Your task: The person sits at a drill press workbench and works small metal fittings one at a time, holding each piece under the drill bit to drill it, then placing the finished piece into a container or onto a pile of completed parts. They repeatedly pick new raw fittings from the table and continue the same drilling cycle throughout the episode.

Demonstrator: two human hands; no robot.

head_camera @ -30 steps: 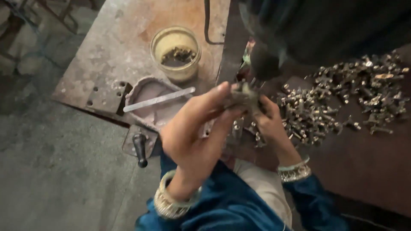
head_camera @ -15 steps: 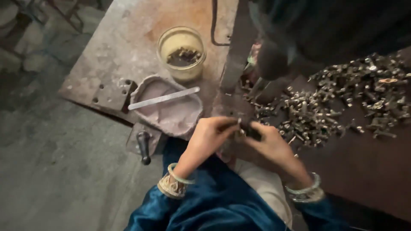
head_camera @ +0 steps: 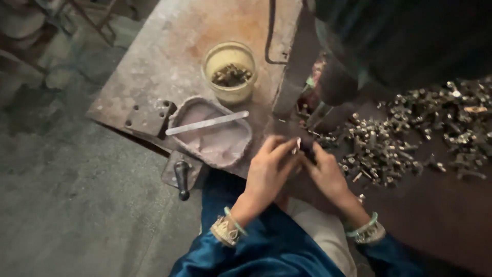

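Observation:
My left hand (head_camera: 266,172) and my right hand (head_camera: 327,174) meet at the front edge of a rusty metal workbench (head_camera: 169,61). Between the fingertips of both hands is a small metal part (head_camera: 302,146), pinched from both sides; its exact shape is too small to tell. Both wrists carry bangles and blue sleeves. A heap of small shiny metal parts (head_camera: 405,138) lies just right of my right hand. A dark machine body (head_camera: 389,41) hangs over the bench above the hands.
A yellowish round jar (head_camera: 229,72) with dark bits inside stands at the back. A shallow grey tray (head_camera: 215,136) with pinkish paste and a flat stick (head_camera: 207,123) sits left of my hands. A black handle (head_camera: 182,178) juts below the bench edge. Concrete floor lies to the left.
Both hands dropped from near the machine down to the bench's front edge and now hold the small part lower. The view shifted right and downward.

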